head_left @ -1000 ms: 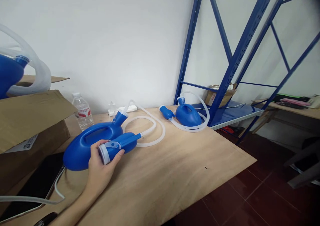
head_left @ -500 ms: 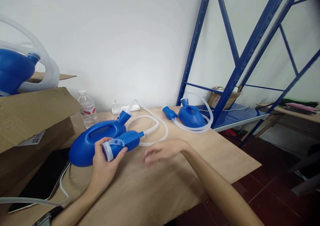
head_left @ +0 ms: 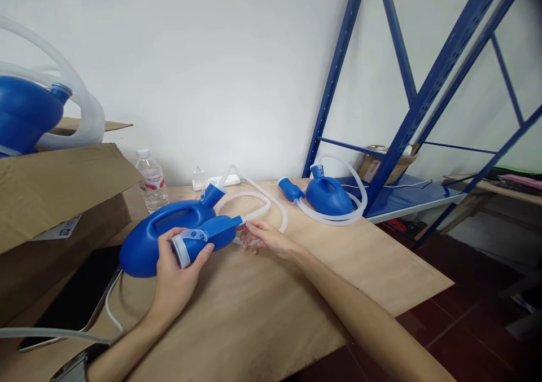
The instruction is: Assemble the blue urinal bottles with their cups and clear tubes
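My left hand [head_left: 178, 277] is wrapped round a small blue plastic cup piece [head_left: 218, 231] with a pale cap at its near end. Its narrow far end joins a clear hose [head_left: 255, 211]. At that joint my right hand [head_left: 262, 236] has its thumb and finger on the hose end, the other fingers curled below. Behind the cup piece lies a large blue bottle [head_left: 146, 246] with a handle and a slanted neck. The hose loops on the wooden table [head_left: 254, 325] behind both hands.
A second blue bottle [head_left: 328, 197] with its cup and hose rests farther right. To the left are an open cardboard box [head_left: 63, 187], a water bottle [head_left: 153, 184] and a black tablet [head_left: 78, 294]. A power strip [head_left: 222, 181] lies by the wall; blue shelving [head_left: 339, 71] stands right.
My right hand has moved up and left from above the table to the hose joint and closed its fingertips there. My left hand still holds the cup piece.
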Available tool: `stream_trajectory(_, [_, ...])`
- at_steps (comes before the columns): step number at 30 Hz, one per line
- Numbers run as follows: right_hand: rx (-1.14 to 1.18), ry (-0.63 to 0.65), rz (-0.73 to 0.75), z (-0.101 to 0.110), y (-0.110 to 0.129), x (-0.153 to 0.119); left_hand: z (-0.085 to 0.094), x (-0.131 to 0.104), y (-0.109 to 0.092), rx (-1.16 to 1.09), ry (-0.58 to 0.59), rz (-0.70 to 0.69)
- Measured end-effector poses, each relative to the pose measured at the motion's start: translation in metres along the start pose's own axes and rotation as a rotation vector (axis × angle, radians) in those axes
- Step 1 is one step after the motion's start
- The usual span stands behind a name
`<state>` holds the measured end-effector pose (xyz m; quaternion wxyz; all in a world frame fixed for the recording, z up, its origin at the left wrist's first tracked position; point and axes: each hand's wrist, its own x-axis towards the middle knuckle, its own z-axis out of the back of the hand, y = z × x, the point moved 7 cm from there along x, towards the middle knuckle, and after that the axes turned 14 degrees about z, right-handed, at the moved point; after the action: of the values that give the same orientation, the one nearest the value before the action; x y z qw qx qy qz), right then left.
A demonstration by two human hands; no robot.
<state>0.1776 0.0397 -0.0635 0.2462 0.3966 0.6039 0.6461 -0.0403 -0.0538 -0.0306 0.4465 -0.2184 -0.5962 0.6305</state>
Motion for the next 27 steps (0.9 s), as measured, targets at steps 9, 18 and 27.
stream_trajectory(9, [-0.004,-0.142,0.129,-0.008,-0.003,0.003,0.002,-0.001,-0.002,0.018,-0.014,-0.002])
stream_trajectory(18, [-0.034,-0.030,0.101,-0.014,0.008,-0.004,0.001,-0.008,-0.011,0.068,-0.017,-0.177])
stream_trajectory(27, [0.145,-0.005,-0.107,-0.013,0.000,-0.013,-0.001,-0.024,-0.025,0.082,0.055,-0.608])
